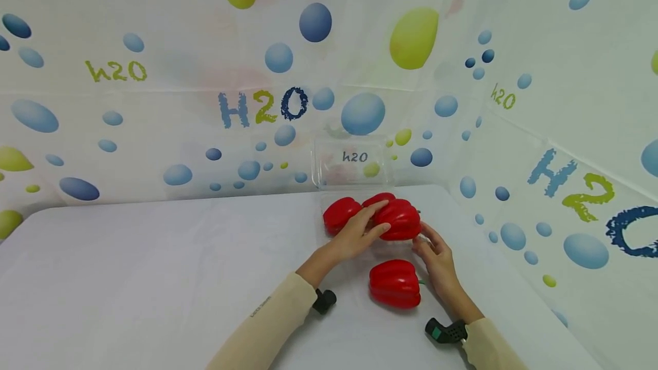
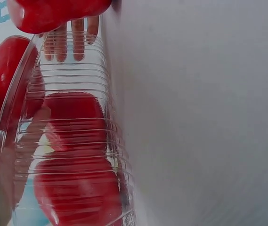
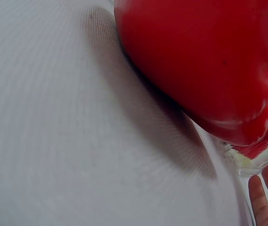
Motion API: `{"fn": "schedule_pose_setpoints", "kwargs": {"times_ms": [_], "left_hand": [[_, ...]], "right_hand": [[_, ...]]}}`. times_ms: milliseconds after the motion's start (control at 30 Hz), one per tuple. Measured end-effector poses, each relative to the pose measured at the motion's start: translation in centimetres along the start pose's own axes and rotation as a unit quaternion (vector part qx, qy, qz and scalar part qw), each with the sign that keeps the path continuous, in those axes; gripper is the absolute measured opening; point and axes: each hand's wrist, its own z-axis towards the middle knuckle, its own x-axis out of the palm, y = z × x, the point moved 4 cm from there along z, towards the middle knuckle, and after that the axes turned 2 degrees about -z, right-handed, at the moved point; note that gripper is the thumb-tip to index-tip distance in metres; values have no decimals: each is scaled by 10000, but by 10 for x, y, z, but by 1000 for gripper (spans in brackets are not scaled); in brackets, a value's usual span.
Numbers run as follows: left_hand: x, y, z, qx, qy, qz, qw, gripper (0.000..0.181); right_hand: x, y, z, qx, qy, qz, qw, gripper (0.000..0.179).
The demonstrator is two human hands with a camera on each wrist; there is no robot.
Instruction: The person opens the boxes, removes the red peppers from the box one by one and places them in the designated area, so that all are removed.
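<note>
My left hand holds a red bell pepper at the right end of a clear plastic container, thumb and fingers against its left side. In the left wrist view this pepper reaches above the container's ribbed wall. Two more red peppers lie inside it. My right hand is at the container's right end, fingers extended beside the held pepper; its fingers show through the clear plastic. Another pepper with a green stem lies on the table between my wrists, large in the right wrist view.
The container's clear lid stands raised behind it, close to the patterned backdrop. A white cloth covers the table, and a second patterned sheet hangs along the right side.
</note>
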Motion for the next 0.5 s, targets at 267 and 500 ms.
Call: {"fn": "schedule_pose_setpoints", "kwargs": {"times_ms": [267, 500], "left_hand": [[0, -2, -1, 164, 39, -156, 9997, 63], [0, -4, -1, 309, 50, -245, 9992, 64]], "right_hand": [[0, -2, 1, 29, -43, -30, 10000, 64], [0, -1, 1, 80, -58, -50, 9999, 63]]}}
